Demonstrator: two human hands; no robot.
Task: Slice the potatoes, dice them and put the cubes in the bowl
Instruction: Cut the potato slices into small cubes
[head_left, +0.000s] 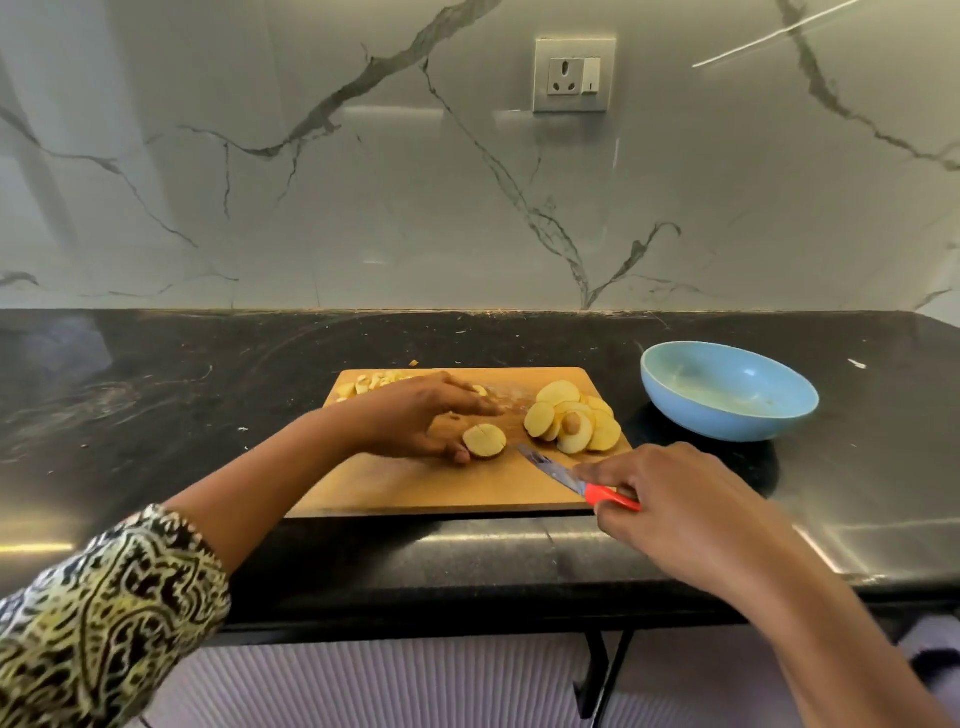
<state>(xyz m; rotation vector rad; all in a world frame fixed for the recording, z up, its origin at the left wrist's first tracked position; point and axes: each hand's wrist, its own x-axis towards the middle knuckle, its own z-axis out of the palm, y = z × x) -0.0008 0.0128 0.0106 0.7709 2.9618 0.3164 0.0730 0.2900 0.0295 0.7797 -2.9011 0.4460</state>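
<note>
The dicing step is in hand, I judge: the left hand (415, 415) is lying flat on the cutting board (441, 488) with its fingers nearly straight and together. It is not gripping anything; its thumb is only resting against the near edge of a small stack of slices (484, 440), which is already showing one cut line across its top. This stack is sitting just under the fingers and beside the thumb, and the tip of the knife (566, 475) is pointing at it from close by, not touching it. The right hand (670, 499) is holding the knife with its fingers curled round the red handle. Beyond the knife tip, away from this hand, a pile of uncut slices (576, 421) is waiting. The finished cubes (374, 383) are lying behind the left hand, at the far corner of the board. The blue bowl (727, 410) is standing on the counter (208, 395) beyond the right hand, well apart from the left one, and no cubes are showing in it. The next move is probably asking for the blade to come over the stack, while the left fingers are keeping the slices together and staying away from the edge.
</note>
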